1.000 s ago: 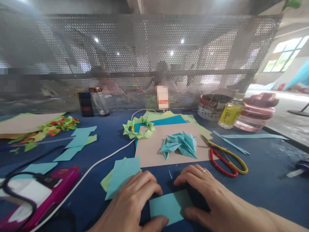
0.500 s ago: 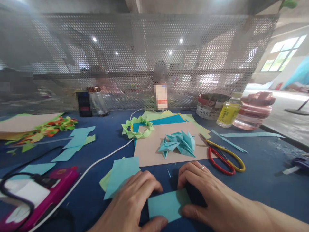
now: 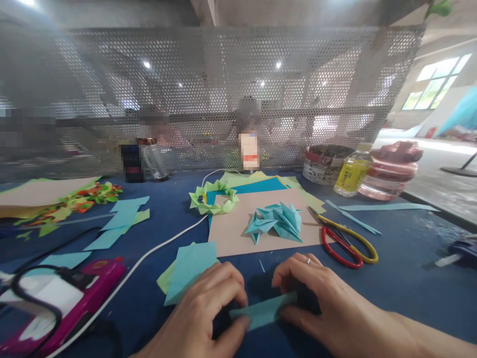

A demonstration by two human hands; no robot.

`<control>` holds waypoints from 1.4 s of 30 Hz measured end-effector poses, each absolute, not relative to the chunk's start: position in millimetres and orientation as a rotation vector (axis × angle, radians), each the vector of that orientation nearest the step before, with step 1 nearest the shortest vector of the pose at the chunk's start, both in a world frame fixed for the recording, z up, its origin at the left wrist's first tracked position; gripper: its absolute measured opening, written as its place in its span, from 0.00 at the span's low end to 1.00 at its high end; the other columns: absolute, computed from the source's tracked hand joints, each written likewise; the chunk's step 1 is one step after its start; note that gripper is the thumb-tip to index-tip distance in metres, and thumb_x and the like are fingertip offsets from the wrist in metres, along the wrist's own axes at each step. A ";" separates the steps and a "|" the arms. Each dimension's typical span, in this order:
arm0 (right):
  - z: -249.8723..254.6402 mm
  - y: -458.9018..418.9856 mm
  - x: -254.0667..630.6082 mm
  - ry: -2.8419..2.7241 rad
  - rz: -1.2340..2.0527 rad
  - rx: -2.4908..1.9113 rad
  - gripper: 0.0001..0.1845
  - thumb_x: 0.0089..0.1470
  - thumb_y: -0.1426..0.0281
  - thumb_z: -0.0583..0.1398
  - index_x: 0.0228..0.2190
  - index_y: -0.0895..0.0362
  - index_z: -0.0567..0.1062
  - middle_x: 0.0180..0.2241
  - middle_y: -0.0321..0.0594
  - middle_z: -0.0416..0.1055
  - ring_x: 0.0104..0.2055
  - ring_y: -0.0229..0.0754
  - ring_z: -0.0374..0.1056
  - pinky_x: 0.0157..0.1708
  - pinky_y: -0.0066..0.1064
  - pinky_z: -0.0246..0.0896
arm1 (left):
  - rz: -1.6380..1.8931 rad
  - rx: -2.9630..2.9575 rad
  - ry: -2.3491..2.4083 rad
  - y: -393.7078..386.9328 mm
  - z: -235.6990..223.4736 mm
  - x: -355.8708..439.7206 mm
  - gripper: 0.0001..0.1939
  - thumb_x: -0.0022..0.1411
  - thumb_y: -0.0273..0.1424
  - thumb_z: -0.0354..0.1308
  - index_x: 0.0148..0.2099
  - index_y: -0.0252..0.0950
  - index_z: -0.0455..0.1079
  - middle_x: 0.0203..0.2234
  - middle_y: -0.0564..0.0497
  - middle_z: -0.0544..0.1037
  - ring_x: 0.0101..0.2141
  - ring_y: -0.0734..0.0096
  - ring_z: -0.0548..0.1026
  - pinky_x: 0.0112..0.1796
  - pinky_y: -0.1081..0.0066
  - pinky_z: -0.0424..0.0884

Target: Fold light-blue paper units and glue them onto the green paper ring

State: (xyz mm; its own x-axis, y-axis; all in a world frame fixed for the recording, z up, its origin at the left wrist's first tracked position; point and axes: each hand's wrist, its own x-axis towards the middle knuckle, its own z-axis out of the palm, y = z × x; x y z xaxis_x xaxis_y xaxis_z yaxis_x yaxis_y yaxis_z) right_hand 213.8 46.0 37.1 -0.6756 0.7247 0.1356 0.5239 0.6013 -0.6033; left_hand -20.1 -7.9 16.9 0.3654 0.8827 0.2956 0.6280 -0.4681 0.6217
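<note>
My left hand (image 3: pixel 203 311) and my right hand (image 3: pixel 320 301) both pinch a small teal paper piece (image 3: pixel 263 311) near the front edge of the blue table (image 3: pixel 402 278). The paper is lifted and seen nearly edge-on, folded over between thumbs and fingers. A ring shows on my right hand. Just beyond the hands, a tan sheet (image 3: pixel 233 233) carries a pile of folded teal paper units (image 3: pixel 278 223). A loose teal square (image 3: pixel 190 268) lies left of my left hand.
Red and yellow scissors (image 3: pixel 346 241) lie right of the tan sheet. A green paper ring (image 3: pixel 214 196), coloured scraps (image 3: pixel 70 196), a magenta device with cables (image 3: pixel 63 303), a white cable (image 3: pixel 149 253), bottles (image 3: pixel 354 174), a pink jug (image 3: pixel 391 174) and a perforated metal screen (image 3: pixel 223 89) surround the spot.
The teal piece lay flat under my fingers before; now both hands have lifted and folded it, so it looks much thinner. My fingers have curled closer together.
</note>
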 end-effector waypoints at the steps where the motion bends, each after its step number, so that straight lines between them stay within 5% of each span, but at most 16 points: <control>1: 37.1 46.2 213.9 -2.463 0.718 -0.971 0.18 0.46 0.84 0.59 0.36 0.51 0.69 0.35 0.31 0.70 0.38 0.38 0.66 0.41 0.31 0.59 | 0.913 2.236 1.290 -8.1 15.7 -20.8 0.11 0.54 0.18 0.52 0.33 0.40 0.60 0.34 0.56 0.69 0.37 0.71 0.71 0.37 0.72 0.66; 6: 38.6 46.7 215.4 -2.480 0.550 -0.760 0.20 0.41 0.89 0.52 0.31 0.53 0.66 0.34 0.33 0.69 0.39 0.39 0.65 0.43 0.32 0.58 | 1.022 2.292 1.238 -9.5 11.8 -22.6 0.18 0.49 0.12 0.46 0.36 0.42 0.58 0.37 0.56 0.66 0.39 0.72 0.69 0.40 0.72 0.64; 18: 31.8 44.4 213.4 -2.463 0.433 -0.831 0.26 0.40 0.89 0.53 0.38 0.50 0.63 0.39 0.33 0.67 0.44 0.40 0.65 0.46 0.33 0.62 | 1.086 2.379 1.188 -11.3 10.9 -23.3 0.17 0.56 0.11 0.44 0.36 0.41 0.56 0.36 0.55 0.66 0.38 0.71 0.67 0.41 0.69 0.64; 24: 36.7 44.8 214.2 -2.466 0.449 -0.722 0.18 0.47 0.87 0.53 0.33 0.52 0.66 0.39 0.35 0.66 0.43 0.38 0.66 0.43 0.29 0.64 | 1.065 2.386 1.199 -11.9 11.7 -22.3 0.16 0.56 0.12 0.43 0.35 0.41 0.56 0.36 0.55 0.66 0.38 0.71 0.66 0.40 0.70 0.64; 35: 39.1 48.8 216.6 -2.404 0.472 -0.714 0.16 0.50 0.87 0.52 0.30 0.53 0.66 0.39 0.36 0.64 0.42 0.38 0.65 0.42 0.31 0.62 | 1.126 2.205 1.378 -9.3 14.7 -23.5 0.20 0.69 0.21 0.39 0.55 0.50 0.58 0.53 0.53 0.65 0.54 0.75 0.67 0.52 0.75 0.63; 42: 40.6 47.6 214.3 -2.394 0.474 -0.693 0.15 0.51 0.86 0.51 0.29 0.53 0.66 0.38 0.36 0.65 0.40 0.37 0.66 0.40 0.29 0.63 | 0.980 1.701 1.212 -8.2 21.0 -27.3 0.16 0.72 0.31 0.44 0.56 0.49 0.65 0.48 0.53 0.77 0.50 0.70 0.76 0.46 0.74 0.74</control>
